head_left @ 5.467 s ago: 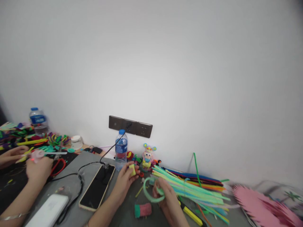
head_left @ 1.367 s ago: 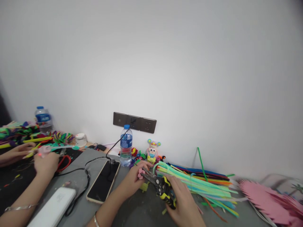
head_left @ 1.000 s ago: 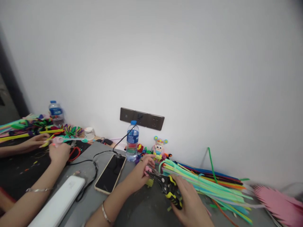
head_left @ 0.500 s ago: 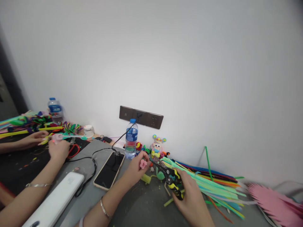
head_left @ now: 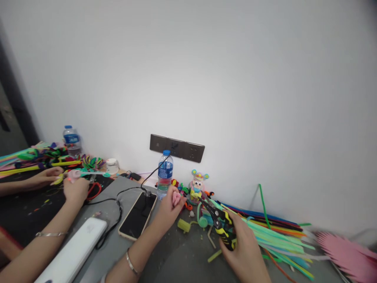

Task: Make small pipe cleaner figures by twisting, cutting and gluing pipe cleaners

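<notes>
At nine o'clock from where the left hand (head_left: 167,208) works, a co-worker's hand (head_left: 75,191) grips a pale pink object (head_left: 74,175), with red scissors (head_left: 94,191) just beside it. Next along, a phone (head_left: 138,216) lies between eight and nine, and a water bottle (head_left: 165,171) stands close by at nearly twelve. Then comes that left hand itself, fingers narrowed in a pinch around a small pink looped piece (head_left: 176,198). A yellow roll (head_left: 184,225) sits near it at half past four, a big-eyed figurine (head_left: 196,188) at two. Past three, the right hand (head_left: 243,241) is wrapped around the pliers (head_left: 218,220); whether their tips are parted I can't quite tell. A second ago those tips were right at the looped piece; now they're apart from it, so the left fingers alone have it, and I'd judge the tool work on it paused. Beyond, also past three, spread the pipe cleaners (head_left: 282,237)
</notes>
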`<action>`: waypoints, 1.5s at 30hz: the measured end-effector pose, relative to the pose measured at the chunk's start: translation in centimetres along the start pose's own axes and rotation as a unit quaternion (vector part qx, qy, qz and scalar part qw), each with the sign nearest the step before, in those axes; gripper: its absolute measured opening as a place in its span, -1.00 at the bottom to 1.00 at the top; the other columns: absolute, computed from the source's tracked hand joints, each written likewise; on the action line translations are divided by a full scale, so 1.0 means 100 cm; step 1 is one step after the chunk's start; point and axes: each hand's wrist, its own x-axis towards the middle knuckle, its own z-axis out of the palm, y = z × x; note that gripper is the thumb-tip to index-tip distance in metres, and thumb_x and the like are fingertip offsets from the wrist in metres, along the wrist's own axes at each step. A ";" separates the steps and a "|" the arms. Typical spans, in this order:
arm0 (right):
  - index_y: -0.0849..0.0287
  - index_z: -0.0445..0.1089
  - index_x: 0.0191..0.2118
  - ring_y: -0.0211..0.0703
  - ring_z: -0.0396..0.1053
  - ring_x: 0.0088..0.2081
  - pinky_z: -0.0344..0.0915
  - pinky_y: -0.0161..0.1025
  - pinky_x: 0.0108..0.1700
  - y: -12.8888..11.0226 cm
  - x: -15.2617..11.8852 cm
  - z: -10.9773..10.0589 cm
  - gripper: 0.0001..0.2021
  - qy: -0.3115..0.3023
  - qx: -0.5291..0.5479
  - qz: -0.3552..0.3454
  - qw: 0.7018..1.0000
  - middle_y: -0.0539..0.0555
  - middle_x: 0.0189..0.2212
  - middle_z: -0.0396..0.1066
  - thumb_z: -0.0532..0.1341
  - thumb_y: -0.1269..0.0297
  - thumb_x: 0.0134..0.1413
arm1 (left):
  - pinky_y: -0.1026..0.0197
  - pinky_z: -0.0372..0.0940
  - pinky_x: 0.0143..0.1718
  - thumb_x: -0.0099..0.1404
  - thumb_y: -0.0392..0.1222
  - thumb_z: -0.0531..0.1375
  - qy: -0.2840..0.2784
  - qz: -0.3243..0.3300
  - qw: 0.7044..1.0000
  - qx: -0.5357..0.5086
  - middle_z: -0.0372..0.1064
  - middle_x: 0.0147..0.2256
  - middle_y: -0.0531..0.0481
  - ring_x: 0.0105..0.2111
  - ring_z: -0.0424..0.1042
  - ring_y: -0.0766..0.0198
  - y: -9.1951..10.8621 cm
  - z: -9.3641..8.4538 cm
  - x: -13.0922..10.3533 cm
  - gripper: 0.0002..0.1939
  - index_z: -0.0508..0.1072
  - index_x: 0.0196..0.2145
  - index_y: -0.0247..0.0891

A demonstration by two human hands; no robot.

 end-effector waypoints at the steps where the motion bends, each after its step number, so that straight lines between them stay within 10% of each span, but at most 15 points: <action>1: 0.14 0.12 0.14 0.14 0.30 0.01 0.27 0.05 -0.01 0.001 0.000 0.001 -0.46 0.003 0.000 0.003 1.000 0.22 -0.03 0.34 0.14 0.30 -0.03 | 0.30 0.14 -0.38 0.33 -0.09 0.09 -0.004 0.003 1.000 -0.002 0.09 -0.47 0.17 -0.48 0.19 0.33 0.000 0.000 0.000 -0.82 0.13 -0.25 -0.18; 14: 0.13 0.12 0.13 0.11 0.30 0.01 0.26 0.05 0.02 -0.006 -0.001 0.001 -0.49 -0.009 0.025 0.010 1.000 0.20 -0.03 0.33 0.14 0.30 0.00 | 0.18 0.25 -0.18 0.24 -0.32 0.08 -0.040 0.034 0.998 0.042 0.26 -0.28 0.00 -0.26 0.34 0.22 0.004 0.001 -0.005 -0.84 0.12 -0.28 -0.18; 24: 0.15 0.12 0.14 0.07 0.28 0.03 0.24 0.02 0.05 -0.014 -0.002 0.001 -0.43 -0.045 0.032 -0.003 0.998 0.19 -0.01 0.33 0.13 0.42 -0.07 | 0.01 0.13 0.14 0.34 -0.24 0.03 -0.067 0.092 0.991 0.073 0.30 0.08 -0.18 0.11 0.24 0.08 0.002 -0.001 0.000 -0.65 0.32 0.07 -0.21; 45: 0.13 0.15 0.15 0.11 0.26 0.05 0.22 0.02 0.05 -0.034 -0.004 0.000 -0.34 -0.090 0.025 -0.009 0.996 0.18 0.02 0.33 0.14 0.49 -0.19 | 0.27 0.09 -0.36 0.23 -0.31 0.01 -0.140 0.035 0.989 -0.041 0.13 -0.47 0.09 -0.44 0.12 0.30 0.005 0.005 -0.005 -0.90 0.20 -0.46 -0.24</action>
